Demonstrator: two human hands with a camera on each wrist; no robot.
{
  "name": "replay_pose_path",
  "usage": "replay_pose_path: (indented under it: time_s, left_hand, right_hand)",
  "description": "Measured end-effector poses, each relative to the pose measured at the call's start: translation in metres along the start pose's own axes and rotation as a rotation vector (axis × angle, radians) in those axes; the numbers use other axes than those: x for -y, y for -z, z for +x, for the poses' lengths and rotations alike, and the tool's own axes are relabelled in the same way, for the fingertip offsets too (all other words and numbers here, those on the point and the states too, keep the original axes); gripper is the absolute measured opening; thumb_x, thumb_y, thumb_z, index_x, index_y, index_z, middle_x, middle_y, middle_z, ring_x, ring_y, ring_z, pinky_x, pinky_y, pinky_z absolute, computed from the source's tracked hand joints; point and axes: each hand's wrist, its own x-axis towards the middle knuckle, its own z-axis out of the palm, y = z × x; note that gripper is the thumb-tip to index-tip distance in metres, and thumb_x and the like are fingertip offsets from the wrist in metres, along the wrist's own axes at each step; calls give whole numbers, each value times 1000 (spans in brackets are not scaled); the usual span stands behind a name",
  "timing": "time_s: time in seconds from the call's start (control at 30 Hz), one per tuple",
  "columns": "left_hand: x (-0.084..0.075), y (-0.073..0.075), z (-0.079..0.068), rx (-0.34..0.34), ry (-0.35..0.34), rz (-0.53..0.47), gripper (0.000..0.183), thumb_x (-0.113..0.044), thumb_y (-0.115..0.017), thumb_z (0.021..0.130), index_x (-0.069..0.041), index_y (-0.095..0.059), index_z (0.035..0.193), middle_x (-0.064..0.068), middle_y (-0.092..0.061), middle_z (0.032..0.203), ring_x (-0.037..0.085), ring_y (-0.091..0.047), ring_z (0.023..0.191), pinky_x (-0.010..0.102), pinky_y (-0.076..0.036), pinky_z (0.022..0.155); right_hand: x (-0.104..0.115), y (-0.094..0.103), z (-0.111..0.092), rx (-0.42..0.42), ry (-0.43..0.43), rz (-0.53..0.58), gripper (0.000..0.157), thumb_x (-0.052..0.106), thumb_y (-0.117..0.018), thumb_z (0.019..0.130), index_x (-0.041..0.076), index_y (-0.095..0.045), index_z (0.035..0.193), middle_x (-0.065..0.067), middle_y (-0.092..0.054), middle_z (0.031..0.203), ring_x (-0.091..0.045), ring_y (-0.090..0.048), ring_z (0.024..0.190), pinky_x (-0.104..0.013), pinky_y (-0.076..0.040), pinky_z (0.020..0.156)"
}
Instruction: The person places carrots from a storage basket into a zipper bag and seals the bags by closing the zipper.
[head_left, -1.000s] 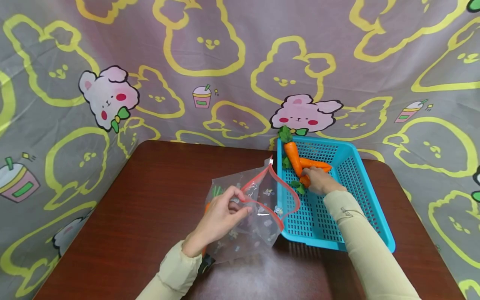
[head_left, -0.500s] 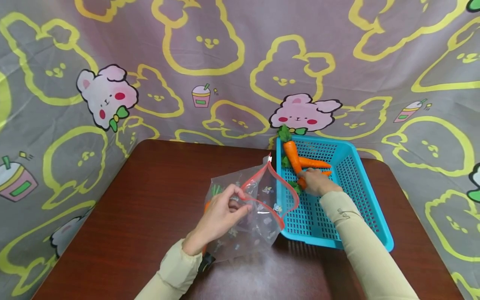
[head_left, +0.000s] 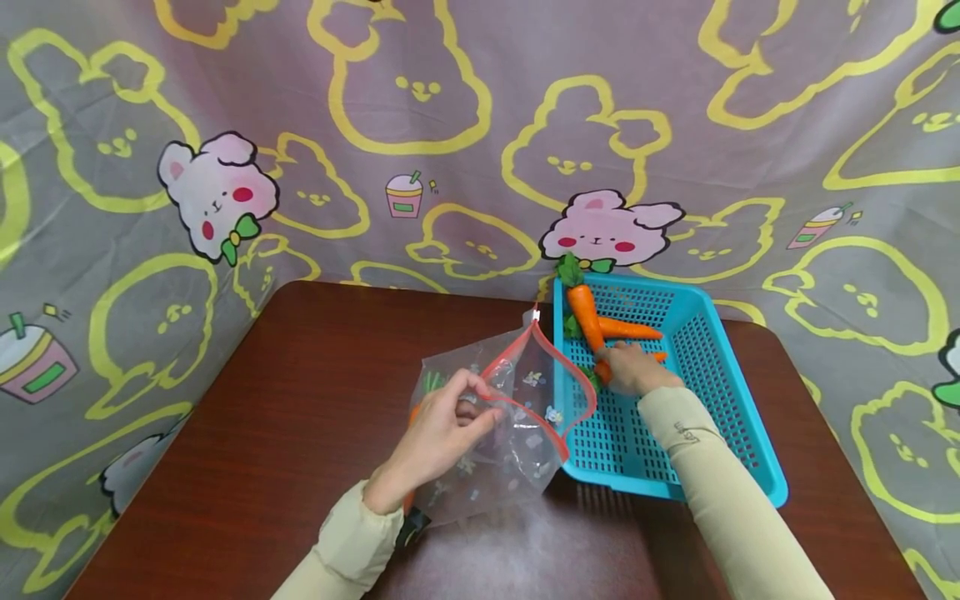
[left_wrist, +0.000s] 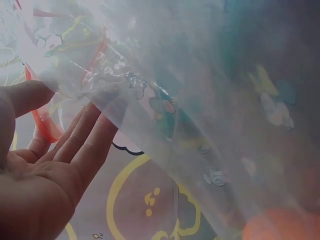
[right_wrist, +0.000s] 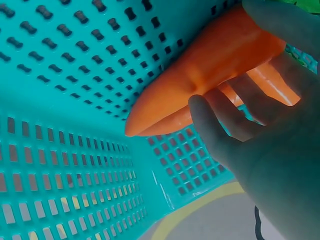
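Note:
My left hand [head_left: 435,429] holds the red zip edge of a clear printed zip bag [head_left: 480,492], whose mouth gapes toward the basket. In the left wrist view, thumb and fingers lie on either side of the thin film [left_wrist: 200,155]. Orange and green show at the bag's left side, partly hidden by the hand. Inside the blue basket [head_left: 738,400], my right hand [head_left: 636,368] grips a carrot [right_wrist: 200,70], thumb on one side and fingers on the other. One carrot [head_left: 585,308] leans by the basket's left wall; another carrot [head_left: 633,330] lies behind the hand.
The basket stands on the right of a dark brown table [head_left: 322,367], its slatted walls rising around the right hand. A patterned cloth [head_left: 465,108] with bunny drawings hangs behind and at both sides.
The right hand has shifted slightly left in the basket, and the carrot at its fingers has turned, with its tip now showing to the right. The left hand stays at the bag.

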Motion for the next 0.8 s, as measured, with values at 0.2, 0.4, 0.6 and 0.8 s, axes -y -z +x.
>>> replay_pose_path:
  time_s: [0.2, 0.4, 0.6, 0.8]
  left_hand:
    - [1, 1, -2, 52, 32, 27, 35, -23, -75, 85, -13, -50, 108, 4, -68, 110, 17, -71, 89, 26, -57, 74]
    - [3, 2, -3, 111, 43, 74, 44, -33, -78, 81, -19, -49, 112, -2, -65, 119, 16, -68, 98, 38, -56, 83]
    - [3, 2, -3, 112, 40, 70, 44, -33, -78, 81, -19, -49, 113, -1, -64, 119, 17, -67, 98, 43, -56, 84]
    - [3, 2, -3, 117, 24, 70, 49, -34, -79, 79, -19, -48, 114, -1, -63, 120, 17, -66, 99, 43, -55, 86]
  right_hand:
    - [0, 3, -2, 15, -12, 17, 42, 16, -62, 92, 11, -56, 133, -24, -47, 137, -47, -40, 123, -64, -40, 95]
    - [0, 7, -2, 30, -9, 14, 45, 18, -66, 90, 9, -55, 133, -25, -50, 133, -46, -44, 122, -63, -39, 96]
    - [0, 8, -2, 26, -19, 7, 47, 19, -69, 88, 11, -56, 133, -24, -51, 135, -45, -44, 123, -66, -31, 100]
    - [0, 10, -4, 18, 4, 21, 47, 20, -68, 89, 10, -55, 134, -23, -52, 133, -45, -47, 120, -69, -30, 100]
